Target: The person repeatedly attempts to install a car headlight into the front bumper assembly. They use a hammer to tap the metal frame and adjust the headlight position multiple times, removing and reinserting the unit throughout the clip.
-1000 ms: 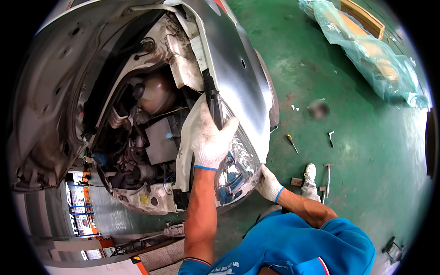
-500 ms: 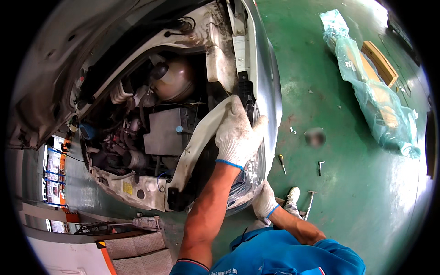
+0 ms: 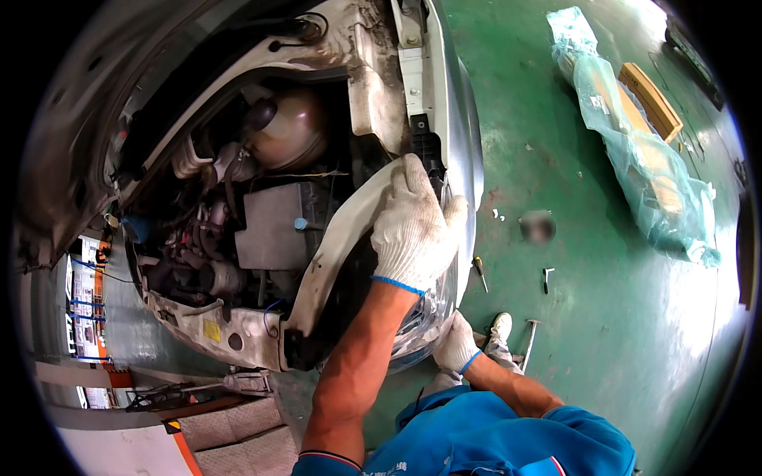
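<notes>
A clear-lensed headlight [image 3: 413, 337] sits at the front corner of a light-coloured vehicle whose hood is raised. My left hand [image 3: 414, 234], in a white knitted glove with a blue cuff, is closed over the headlight's top, its fingers toward the fender and its thumb on the outer side. Lower down, my right hand [image 3: 456, 345], gloved alike, grips the outer lower edge of the headlight; its fingertips are partly hidden. Beside my left hand curves a pale body panel [image 3: 337, 238], with a dark gap between it and the headlight.
Left of my hands lies the engine bay with a rounded tank [image 3: 290, 131] and a grey box [image 3: 274, 226]. A screwdriver [image 3: 481, 274], a small tool [image 3: 548, 279] and a hammer-like tool [image 3: 530, 345] rest on the green floor. Farther right lies a long plastic-wrapped part [image 3: 635, 147] by a cardboard box [image 3: 652, 103].
The view has shifted slightly, so the vehicle and floor items appear a little farther left. Both hands keep nearly the same places on the headlight.
</notes>
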`<state>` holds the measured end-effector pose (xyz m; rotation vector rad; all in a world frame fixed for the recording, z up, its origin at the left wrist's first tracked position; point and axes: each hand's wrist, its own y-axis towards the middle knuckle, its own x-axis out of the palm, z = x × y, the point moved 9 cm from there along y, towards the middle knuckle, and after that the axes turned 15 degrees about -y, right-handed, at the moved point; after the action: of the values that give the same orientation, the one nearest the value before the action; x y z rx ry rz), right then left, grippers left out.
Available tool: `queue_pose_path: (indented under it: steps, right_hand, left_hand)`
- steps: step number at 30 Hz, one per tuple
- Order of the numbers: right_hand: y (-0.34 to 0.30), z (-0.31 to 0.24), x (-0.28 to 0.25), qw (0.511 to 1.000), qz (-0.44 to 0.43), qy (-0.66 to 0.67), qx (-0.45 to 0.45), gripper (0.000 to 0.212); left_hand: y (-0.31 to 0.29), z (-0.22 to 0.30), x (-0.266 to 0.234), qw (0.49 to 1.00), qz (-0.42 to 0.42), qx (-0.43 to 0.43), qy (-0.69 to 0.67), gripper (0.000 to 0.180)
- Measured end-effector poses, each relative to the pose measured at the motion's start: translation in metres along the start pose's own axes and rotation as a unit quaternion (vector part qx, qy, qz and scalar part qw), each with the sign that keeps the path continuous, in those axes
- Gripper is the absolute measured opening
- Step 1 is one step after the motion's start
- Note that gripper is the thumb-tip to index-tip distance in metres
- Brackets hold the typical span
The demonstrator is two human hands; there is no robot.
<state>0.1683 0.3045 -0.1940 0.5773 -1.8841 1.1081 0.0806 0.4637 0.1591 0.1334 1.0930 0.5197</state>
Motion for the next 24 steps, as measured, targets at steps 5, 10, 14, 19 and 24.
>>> queue_pose_path:
  steps: [5,10,14,19,24]
  right_hand:
    - [0.001,0.004,-0.007,0.999,0.042,-0.01,0.016,0.045]
    - [0.011,0.014,-0.034,1.0,0.024,-0.002,0.003,0.048]
    - [0.017,0.027,-0.043,0.998,0.05,-0.02,0.015,0.052]
    - [0.0,0.025,-0.018,0.998,0.053,-0.026,0.026,0.036]
    - [0.017,-0.008,-0.036,0.998,-0.022,-0.053,0.037,0.026]
  left_hand:
    - [0.009,-0.001,0.003,0.998,-0.037,-0.044,-0.026,0.081]
    - [0.01,0.01,0.011,0.999,-0.024,0.003,-0.032,0.083]
    - [0.016,0.019,0.011,0.998,-0.038,-0.054,-0.022,0.079]
    - [-0.002,-0.016,-0.017,0.999,0.029,-0.02,-0.019,0.057]
    - [0.016,0.022,0.0,0.989,0.117,-0.021,0.084,0.061]
